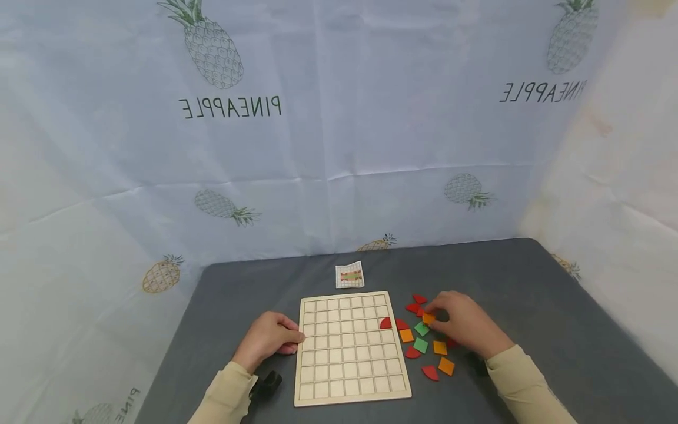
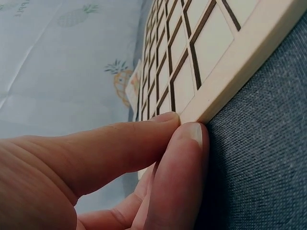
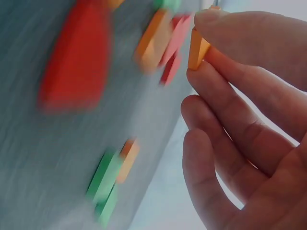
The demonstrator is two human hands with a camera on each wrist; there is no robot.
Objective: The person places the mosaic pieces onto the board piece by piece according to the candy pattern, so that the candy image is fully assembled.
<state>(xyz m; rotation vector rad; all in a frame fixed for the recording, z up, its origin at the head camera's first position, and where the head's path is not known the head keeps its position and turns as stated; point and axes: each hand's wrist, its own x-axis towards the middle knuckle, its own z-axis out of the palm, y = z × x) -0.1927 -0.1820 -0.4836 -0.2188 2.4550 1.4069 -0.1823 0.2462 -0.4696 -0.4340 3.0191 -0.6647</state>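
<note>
Board: left hand pinched its edge.
Orange tile: right hand pinched it, seemingly the picking-up step.
Slots: next move probably needed careful lining up.

We see a dark gray counter, and lying on it are a wooden board full of little boxes, a small picture card behind that, and some red wedges, orange squares and green squares to the board's right.
</note>
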